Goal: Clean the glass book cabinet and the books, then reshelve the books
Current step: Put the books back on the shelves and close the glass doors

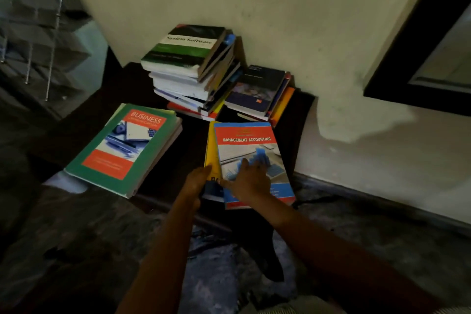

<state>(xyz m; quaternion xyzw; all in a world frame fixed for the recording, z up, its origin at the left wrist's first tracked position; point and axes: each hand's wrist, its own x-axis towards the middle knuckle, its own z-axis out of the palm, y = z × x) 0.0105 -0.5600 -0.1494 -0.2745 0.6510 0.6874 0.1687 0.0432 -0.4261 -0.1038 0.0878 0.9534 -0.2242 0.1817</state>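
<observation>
Mottled grey floor (356,237) fills the near part of the dim room, and a dark limp shape (270,252) lies on it between the forearms; it may be a cloth, but the light is too poor to say. Beyond it, both hands are at a small pile on a dark low platform (102,99). The left hand (197,182) grips the left edge of a yellow book (211,150), while the right hand (251,181) lies with its fingers spread flat on the cover of the Management Accounting book (251,139) on top. The fingertips blur into the blue cover art, so I cannot tell whether anything is under them. To the left lies the Business Communication book (122,148), its near corner hanging off the platform edge. Farther back, against the pale wall (280,7), are a tall leaning stack (188,79) topped by System Software and a shorter stack (257,92) beside it. By my reading the task is at its middle: the books are all off the shelves, nothing is reshelved, and whether any book has been wiped cannot be judged. A dark-framed pane (418,46), cut off at the upper right, could be the cabinet, though that is uncertain. A stair railing (38,20) shows far left.
</observation>
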